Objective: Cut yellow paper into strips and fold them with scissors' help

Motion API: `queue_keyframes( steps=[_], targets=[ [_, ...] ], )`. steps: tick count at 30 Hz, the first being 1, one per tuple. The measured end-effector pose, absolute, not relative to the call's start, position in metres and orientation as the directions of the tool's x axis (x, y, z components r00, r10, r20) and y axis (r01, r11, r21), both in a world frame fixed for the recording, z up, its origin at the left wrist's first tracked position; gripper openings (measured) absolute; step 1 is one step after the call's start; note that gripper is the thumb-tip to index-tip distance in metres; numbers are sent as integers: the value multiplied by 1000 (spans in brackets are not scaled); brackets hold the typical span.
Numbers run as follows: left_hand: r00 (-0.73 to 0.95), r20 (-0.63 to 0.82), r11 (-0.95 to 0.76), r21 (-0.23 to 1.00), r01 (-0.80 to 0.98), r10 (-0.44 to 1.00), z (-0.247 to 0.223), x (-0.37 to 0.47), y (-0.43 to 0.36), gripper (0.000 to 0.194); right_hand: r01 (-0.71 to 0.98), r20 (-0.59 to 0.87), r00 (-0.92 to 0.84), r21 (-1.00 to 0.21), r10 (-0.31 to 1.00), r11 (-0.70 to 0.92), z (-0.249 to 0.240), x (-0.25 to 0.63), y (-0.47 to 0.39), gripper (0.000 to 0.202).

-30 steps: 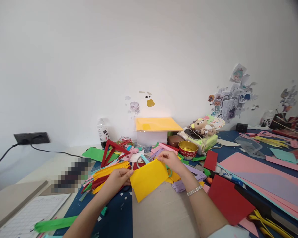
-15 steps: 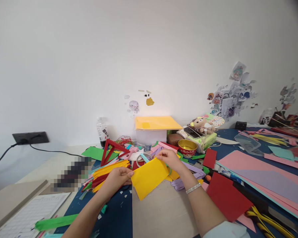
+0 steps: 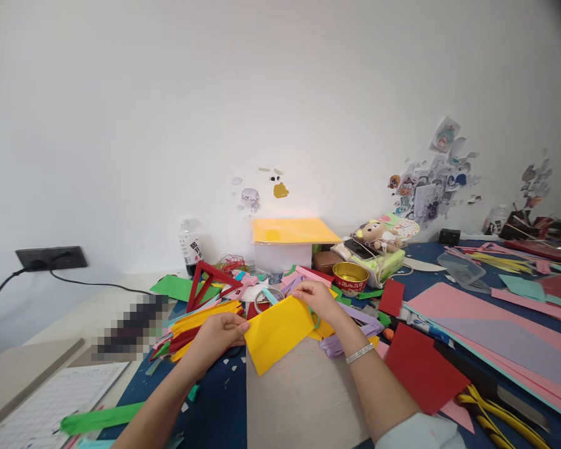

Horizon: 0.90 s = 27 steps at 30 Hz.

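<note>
A yellow sheet of paper (image 3: pixel 280 333) is stretched between my hands above a pale board (image 3: pixel 303 393). My left hand (image 3: pixel 219 337) pinches its left edge near the upper corner. At the upper right corner, my right hand (image 3: pixel 315 302) grips it between thumb and fingers; a silvery bracelet circles that wrist. Behind the sheet lie a roll of tape (image 3: pixel 267 299) and purple paper strips (image 3: pixel 348 333). Bundled yellow, red and green strips (image 3: pixel 201 321) rest beyond my left hand.
A red tin (image 3: pixel 350 279), a plush bear (image 3: pixel 378 234) and a plastic bottle (image 3: pixel 190 246) stand along the wall. Red paper (image 3: pixel 425 368), large pink sheets (image 3: pixel 490 337) and a yellow-black handled tool (image 3: pixel 484 415) lie right. A green strip (image 3: pixel 103 418) crosses a printed sheet (image 3: pixel 51 399) at left.
The whole view has shifted very slightly, so everything appears a little further left. Both hands keep the same hold on the yellow sheet.
</note>
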State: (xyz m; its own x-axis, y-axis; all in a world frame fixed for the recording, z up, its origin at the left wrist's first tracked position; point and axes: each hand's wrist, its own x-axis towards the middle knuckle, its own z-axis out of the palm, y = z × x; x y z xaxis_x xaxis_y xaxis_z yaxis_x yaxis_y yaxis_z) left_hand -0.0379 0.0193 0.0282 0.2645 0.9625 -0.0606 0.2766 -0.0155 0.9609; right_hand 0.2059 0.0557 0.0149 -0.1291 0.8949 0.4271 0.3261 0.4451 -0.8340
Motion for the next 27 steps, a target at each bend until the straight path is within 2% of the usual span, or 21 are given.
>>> queue_keyframes(
  steps=[17, 23, 27],
  targets=[
    [278, -12, -102, 914, 393, 960, 36, -32, 15, 42, 356, 467, -101, -808, 878, 470, 12, 209, 59, 15],
    [269, 109, -234, 838, 493, 957, 34, -30, 13, 36, 376, 484, -103, -790, 869, 484, 12, 213, 59, 14],
    [254, 204, -319, 736, 597, 945, 34, -32, 14, 32, 392, 492, -112, -776, 864, 493, 15, 212, 58, 13]
  ],
)
